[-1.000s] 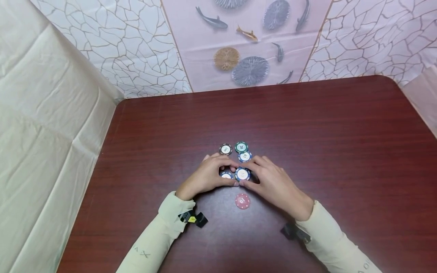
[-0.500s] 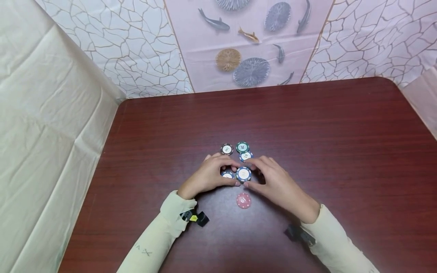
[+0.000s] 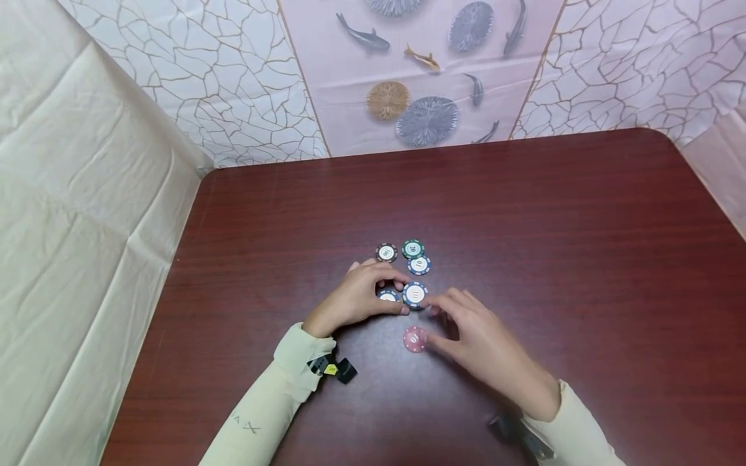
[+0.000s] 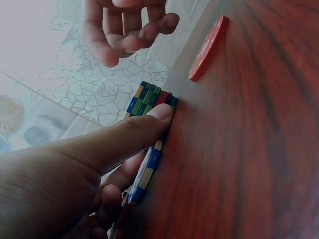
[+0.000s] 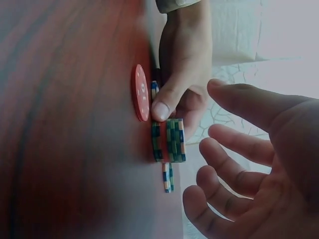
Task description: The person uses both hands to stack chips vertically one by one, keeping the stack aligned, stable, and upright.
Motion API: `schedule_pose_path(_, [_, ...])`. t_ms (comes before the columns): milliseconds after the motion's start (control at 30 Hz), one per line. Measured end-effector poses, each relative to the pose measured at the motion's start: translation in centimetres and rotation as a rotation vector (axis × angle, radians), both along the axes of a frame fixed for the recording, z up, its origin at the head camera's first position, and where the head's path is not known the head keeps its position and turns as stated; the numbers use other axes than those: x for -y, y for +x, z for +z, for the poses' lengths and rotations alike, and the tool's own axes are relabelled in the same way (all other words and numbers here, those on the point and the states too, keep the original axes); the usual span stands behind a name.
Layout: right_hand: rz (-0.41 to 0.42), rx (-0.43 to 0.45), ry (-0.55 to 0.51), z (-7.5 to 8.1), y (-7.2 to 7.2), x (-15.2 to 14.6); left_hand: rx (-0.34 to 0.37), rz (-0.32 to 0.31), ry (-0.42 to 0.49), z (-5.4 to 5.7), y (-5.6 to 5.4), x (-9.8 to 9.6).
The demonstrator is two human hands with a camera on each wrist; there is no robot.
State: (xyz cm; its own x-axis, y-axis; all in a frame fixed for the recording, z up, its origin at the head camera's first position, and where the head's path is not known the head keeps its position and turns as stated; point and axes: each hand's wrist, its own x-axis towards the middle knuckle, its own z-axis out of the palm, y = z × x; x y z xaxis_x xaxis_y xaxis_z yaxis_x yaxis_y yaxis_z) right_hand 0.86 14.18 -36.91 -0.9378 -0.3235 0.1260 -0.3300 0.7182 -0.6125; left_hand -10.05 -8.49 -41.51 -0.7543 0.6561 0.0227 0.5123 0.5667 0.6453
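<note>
A short stack of poker chips (image 3: 415,294), blue-and-white on top, stands at mid-table; its side shows green, red and blue layers in the right wrist view. My left hand (image 3: 348,301) holds the stack's left side between thumb and fingers. Another blue chip (image 3: 387,296) lies inside that hand's curve, partly hidden. My right hand (image 3: 484,343) hovers just right of the stack, fingers apart and holding nothing. Near its thumb a red poker chip (image 3: 414,339) lies flat, in front of the stack; the right wrist view shows space between the right fingers (image 5: 234,144) and the stack.
Behind the stack lie a black chip (image 3: 386,252), a green chip (image 3: 413,248) and a blue chip (image 3: 419,265), the last two overlapping. The dark red wooden table (image 3: 280,220) meets a patterned cloth (image 3: 428,120) at its far edge.
My right hand has come away from the stack and moved right and toward me, level with the red chip. The left hand has stayed at the stack.
</note>
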Motion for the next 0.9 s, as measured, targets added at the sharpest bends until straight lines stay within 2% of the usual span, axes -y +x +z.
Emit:
schedule_pose_path(400, [0.080,0.043,0.018,-1.7,0.2,0.4,0.013,0.002,0.006,0.0,0.0,0.0])
schedule_pose_path(700, [0.113,-0.011,0.119,-2.5,0.3,0.6,0.010,-0.002,0.008,0.0,0.0,-0.1])
schedule_pose_path(900, [0.106,-0.028,0.125,-2.8,0.3,0.6,0.012,0.002,0.018,0.1,0.0,-0.1])
